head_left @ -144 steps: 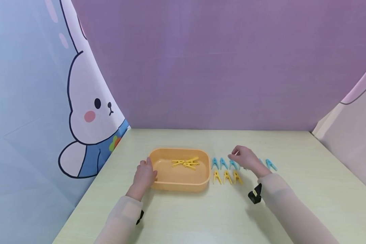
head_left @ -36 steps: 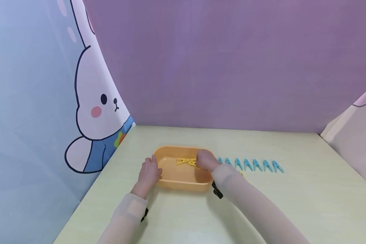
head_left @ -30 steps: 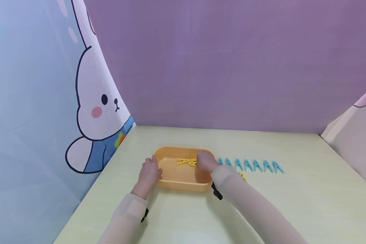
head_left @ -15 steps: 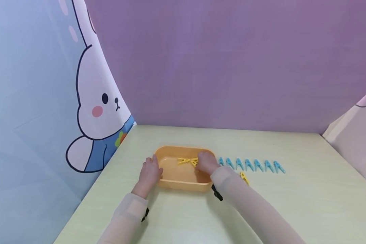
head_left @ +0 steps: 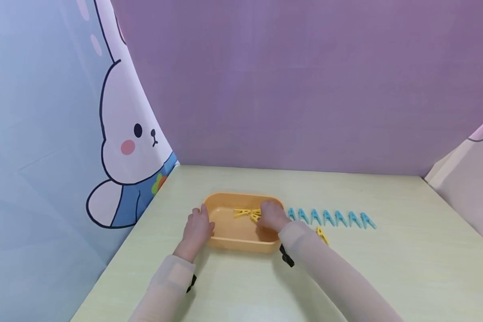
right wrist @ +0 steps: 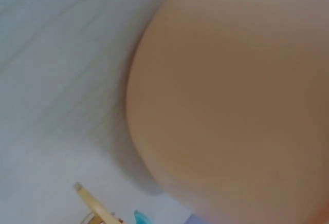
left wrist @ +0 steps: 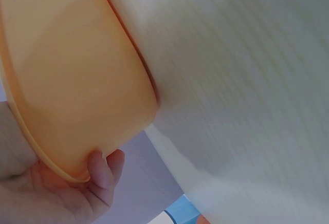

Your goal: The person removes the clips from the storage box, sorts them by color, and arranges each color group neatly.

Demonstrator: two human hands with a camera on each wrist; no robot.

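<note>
My left hand [head_left: 198,229] grips the left end of an orange plastic basin [head_left: 241,246]; in the left wrist view its fingers [left wrist: 100,175] curl over the rim. Inside the basin, toward its right end, reaches my right hand [head_left: 272,215]. Its fingertips are beside several yellow clothespins [head_left: 243,213], which lie in a loose heap on the basin floor. Whether the right fingers pinch one is hidden by the hand itself. In the right wrist view, the basin's outer wall [right wrist: 226,100] fills most of the picture and hides the fingers.
Right of the basin, several blue clothespins [head_left: 327,218] stand in a row on the pale table [head_left: 402,250]. One yellow clothespin [head_left: 322,235] lies in front of them, partly beside the right sleeve. A purple curtain [head_left: 298,89] closes off the back.
Since the oldest frame, my right hand has gone from the blue row into the basin. Over the last second it stays there, with yellow clothespins shifting slightly. The left hand keeps its grip.
</note>
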